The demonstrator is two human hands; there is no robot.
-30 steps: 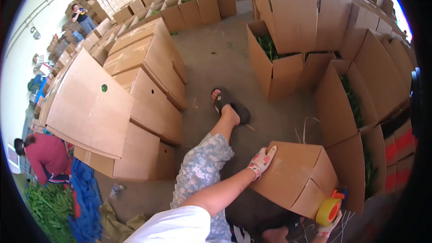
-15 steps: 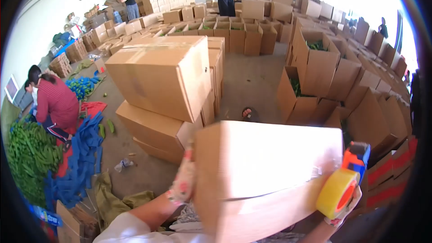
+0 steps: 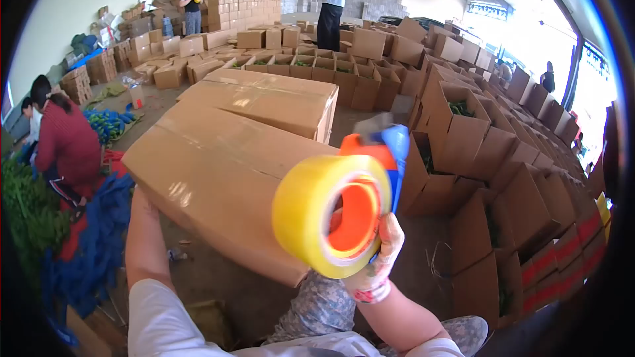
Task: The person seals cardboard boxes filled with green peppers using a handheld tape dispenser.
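My right hand [image 3: 379, 266], in a patterned glove, is closed on a tape dispenser [image 3: 397, 158] with a blue and orange body and a large roll of yellowish tape on an orange core. The roll is in front of a closed cardboard box [image 3: 218, 165]. This box is tilted and taped along its top. My left forearm [image 3: 147, 241] reaches up to the box's near left side, but the box hides the left hand and its fingers. Directly behind sits another closed, taped box [image 3: 271, 96].
Open cartons with green produce [image 3: 456, 116] line the right side. At left, a person in a red top [image 3: 69, 135] crouches by green bananas [image 3: 30, 218] and blue cloth [image 3: 92, 238]. Two people stand at the back near stacked boxes [image 3: 245, 10].
The box has moved left and away from my body, to the stack. My right hand with the tape dispenser has come off its right side and moved left. The view has tilted up.
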